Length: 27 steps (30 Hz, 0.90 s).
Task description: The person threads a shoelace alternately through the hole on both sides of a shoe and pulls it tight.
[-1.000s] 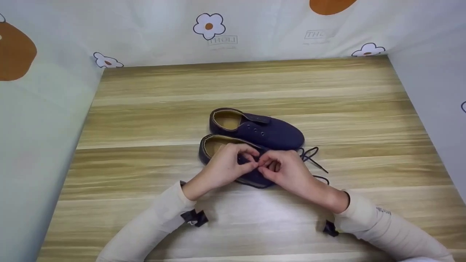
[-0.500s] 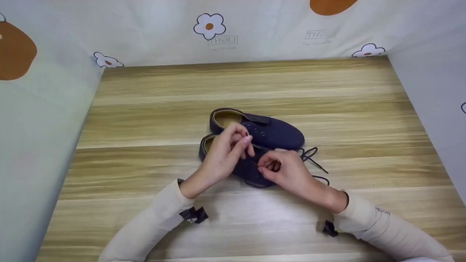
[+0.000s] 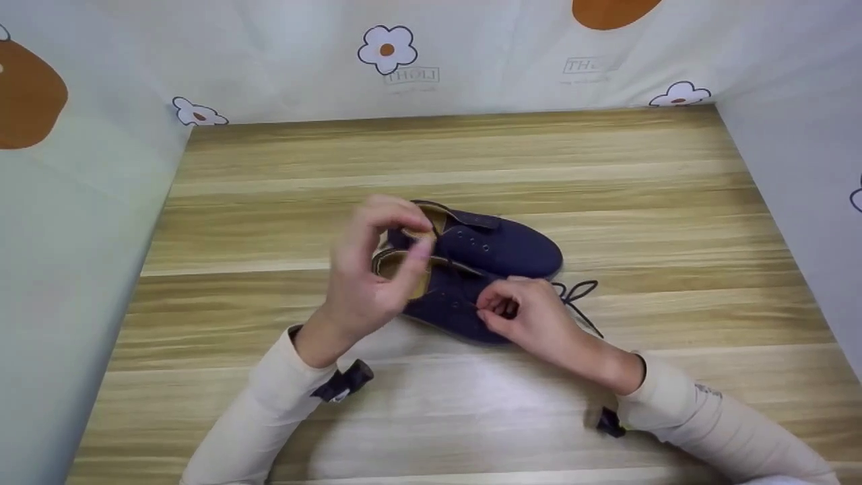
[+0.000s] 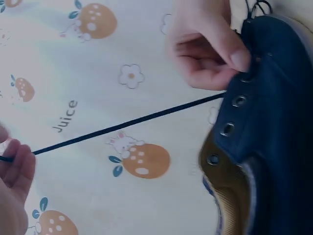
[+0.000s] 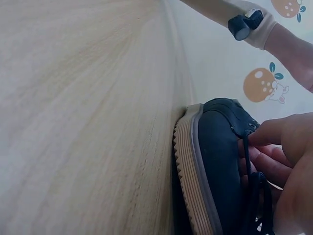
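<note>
Two dark blue lace-up shoes lie side by side, toes to the right. From the near shoe (image 3: 438,310), a dark shoelace (image 4: 132,121) runs taut to my left hand (image 3: 357,286), which pinches it between thumb and fingers, raised over the heel ends. My right hand (image 3: 542,316) pinches the edge of the near shoe's eyelet flap, its thumb beside an eyelet in the left wrist view; whether it also grips lace there is hidden. Bare eyelets (image 4: 227,129) show closer to the heel opening. The far shoe (image 3: 525,246) has no lace in its visible eyelets.
Loose lace loops (image 3: 580,291) lie right of the near shoe's toe. The wood-grain table (image 3: 269,202) is bounded by a patterned cloth (image 3: 471,60) at the back and sides. A dark wrist device (image 3: 343,382) hangs at the left sleeve.
My left hand has moved up and left, away from the right hand, drawing the lace out taut. The right hand stays in place. The loose lace by the toe has shifted.
</note>
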Each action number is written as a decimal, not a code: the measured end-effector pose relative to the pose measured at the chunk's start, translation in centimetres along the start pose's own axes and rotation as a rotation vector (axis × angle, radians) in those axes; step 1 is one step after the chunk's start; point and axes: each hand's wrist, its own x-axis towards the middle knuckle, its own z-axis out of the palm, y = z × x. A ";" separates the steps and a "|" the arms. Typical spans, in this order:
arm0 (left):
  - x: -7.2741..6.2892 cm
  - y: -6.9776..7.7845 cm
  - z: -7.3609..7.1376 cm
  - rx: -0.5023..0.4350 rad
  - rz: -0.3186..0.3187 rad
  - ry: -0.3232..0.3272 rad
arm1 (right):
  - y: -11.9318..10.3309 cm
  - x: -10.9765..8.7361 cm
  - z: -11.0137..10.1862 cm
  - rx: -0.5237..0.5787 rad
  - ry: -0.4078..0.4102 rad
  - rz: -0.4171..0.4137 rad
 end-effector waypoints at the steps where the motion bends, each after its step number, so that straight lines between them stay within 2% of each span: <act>1: -0.3 -0.3 0.1 0.067 0.012 -0.070 | 0.0 0.0 0.0 -0.003 -0.002 -0.002; 3: -0.9 -1.0 0.2 0.213 0.021 -0.231 | 0.0 0.0 0.0 -0.006 -0.007 -0.006; 7: -2.6 -2.2 0.7 0.437 -0.043 -0.562 | 0.0 0.0 0.0 -0.013 -0.018 -0.005; 10: -3.5 -2.9 1.1 0.556 -0.115 -0.749 | -0.1 0.0 -0.1 -0.015 -0.021 0.000; 12: -3.8 -3.2 1.3 0.609 -0.155 -0.835 | -0.1 0.0 -0.1 -0.020 -0.024 -0.002; 15: -3.9 -3.3 1.6 0.660 -0.199 -0.912 | -0.1 -0.1 -0.1 -0.035 -0.024 -0.015; 19: -3.8 -3.0 2.0 0.718 -0.231 -0.960 | 0.0 -0.2 -0.1 -0.072 -0.010 -0.046; 23: -3.6 -2.6 2.4 0.746 -0.297 -0.982 | 0.0 -0.2 -0.1 -0.093 0.001 -0.078; 27: -3.5 -2.3 2.7 0.744 -0.385 -0.950 | 0.1 -0.2 0.0 -0.101 0.006 -0.105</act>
